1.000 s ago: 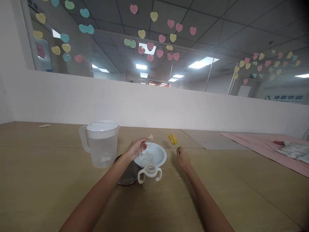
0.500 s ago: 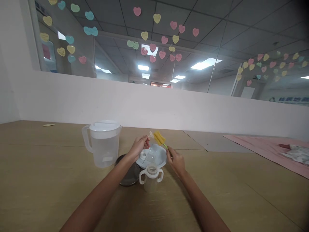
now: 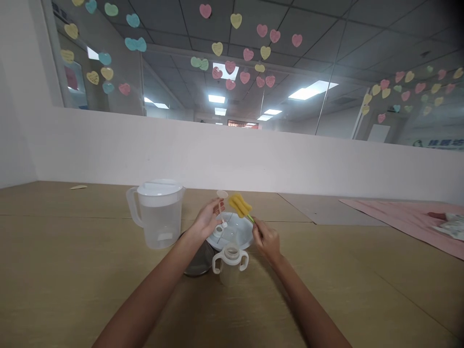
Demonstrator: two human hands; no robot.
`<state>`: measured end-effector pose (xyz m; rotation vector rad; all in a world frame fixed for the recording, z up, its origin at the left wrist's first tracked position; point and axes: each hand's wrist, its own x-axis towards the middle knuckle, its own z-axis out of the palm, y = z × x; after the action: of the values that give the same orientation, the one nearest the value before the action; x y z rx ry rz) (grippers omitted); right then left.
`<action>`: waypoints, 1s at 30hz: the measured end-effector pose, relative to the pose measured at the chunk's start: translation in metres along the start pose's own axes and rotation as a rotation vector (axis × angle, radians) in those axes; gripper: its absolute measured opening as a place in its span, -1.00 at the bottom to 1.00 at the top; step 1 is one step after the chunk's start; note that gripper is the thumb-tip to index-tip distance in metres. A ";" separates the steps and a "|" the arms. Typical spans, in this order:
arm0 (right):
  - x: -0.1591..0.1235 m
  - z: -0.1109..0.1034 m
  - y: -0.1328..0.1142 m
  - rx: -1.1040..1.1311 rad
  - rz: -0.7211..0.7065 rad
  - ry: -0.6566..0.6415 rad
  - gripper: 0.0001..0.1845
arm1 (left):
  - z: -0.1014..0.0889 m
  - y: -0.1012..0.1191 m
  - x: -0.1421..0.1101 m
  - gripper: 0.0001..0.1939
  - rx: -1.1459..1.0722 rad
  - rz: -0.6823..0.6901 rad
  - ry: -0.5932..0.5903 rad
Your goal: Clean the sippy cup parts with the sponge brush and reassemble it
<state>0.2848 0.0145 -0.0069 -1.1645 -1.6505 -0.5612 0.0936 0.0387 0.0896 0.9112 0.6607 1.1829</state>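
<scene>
My left hand is closed on a sippy-cup straw, held upright with a pale round disc at its top and a small white weight at its lower end. In my right hand is the green handle of a sponge brush, its yellow head raised just right of the straw. Below both hands sits a white bowl with a small white cap-like part in it. Nearest me stands a clear two-handled baby bottle, its mouth uncovered.
Left of the bowl stands a clear plastic pitcher with a white lid. A dark round metal dish lies partly under my left forearm. On the table's far right is a pink cloth; a thin pale strip lies at back left.
The straw has turned upright in my left hand, its disc now on top and its weighted end showing below. The sponge brush stays in my right hand, nearly in place. The view shifts slightly.
</scene>
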 end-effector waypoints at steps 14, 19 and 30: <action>0.000 0.000 0.001 0.005 -0.242 -0.124 -0.72 | 0.001 0.011 -0.001 -0.87 -0.113 0.008 -0.001; 0.001 -0.003 0.003 -0.013 -0.242 -0.144 -0.72 | -0.002 0.010 0.003 -0.84 -0.110 0.094 0.061; 0.002 0.000 -0.002 0.013 -0.209 -0.069 -0.71 | 0.007 0.004 -0.008 -0.89 -0.003 0.090 -0.055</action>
<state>0.2832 0.0143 -0.0046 -1.0183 -1.8459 -0.6467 0.0958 0.0301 0.0962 0.9760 0.5778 1.2340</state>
